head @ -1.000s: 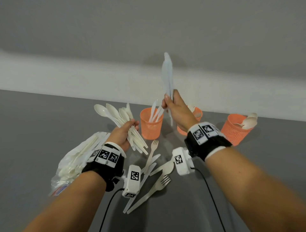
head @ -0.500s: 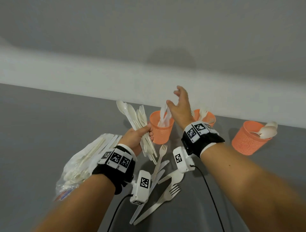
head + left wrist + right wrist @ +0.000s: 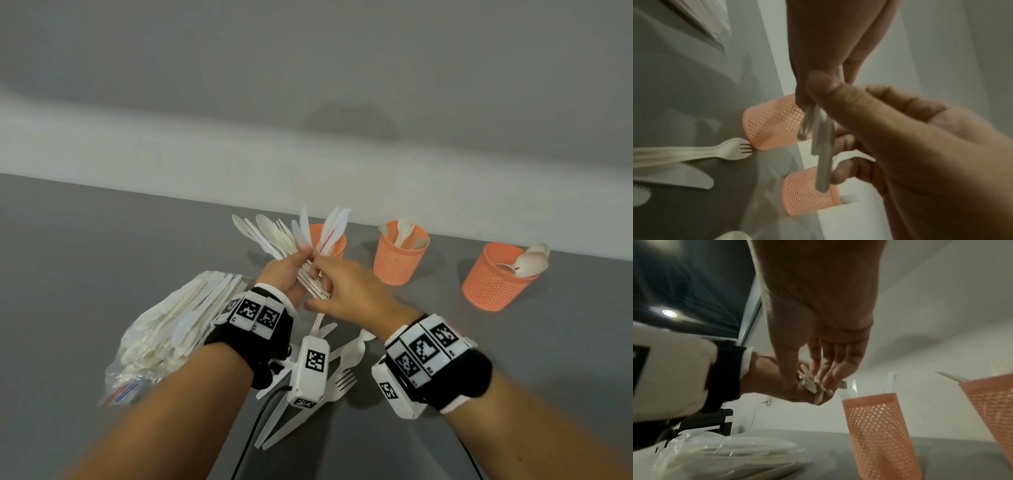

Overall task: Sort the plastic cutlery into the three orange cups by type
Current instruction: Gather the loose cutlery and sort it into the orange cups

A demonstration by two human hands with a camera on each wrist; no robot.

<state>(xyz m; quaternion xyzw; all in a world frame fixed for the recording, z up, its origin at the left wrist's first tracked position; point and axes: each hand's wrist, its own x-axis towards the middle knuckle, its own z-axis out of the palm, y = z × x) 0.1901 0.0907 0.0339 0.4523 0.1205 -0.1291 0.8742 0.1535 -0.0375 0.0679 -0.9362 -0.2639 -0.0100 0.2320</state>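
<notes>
My left hand point(image 3: 297, 270) grips a fanned bunch of white plastic cutlery point(image 3: 274, 236), mostly spoons with a few knives, held up in front of the left orange cup point(image 3: 337, 245). My right hand point(image 3: 323, 286) has reached in from the right, and its thumb and fingers pinch the handle ends point(image 3: 810, 384) of that bunch. The left cup holds knives, the middle cup point(image 3: 399, 263) forks and the right cup point(image 3: 496, 287) spoons. Loose forks and knives point(image 3: 346, 363) lie on the grey table under my wrists.
A clear plastic bag point(image 3: 164, 335) of more cutlery lies at the left. The table point(image 3: 102, 240) ends at a white wall band behind the cups. A fork point(image 3: 723, 151) and a knife point(image 3: 684, 177) lie near the left cup's base.
My right hand let the knives drop into the left cup, then came down and left to the handles of the bunch. The left hand has shifted slightly right with its bunch.
</notes>
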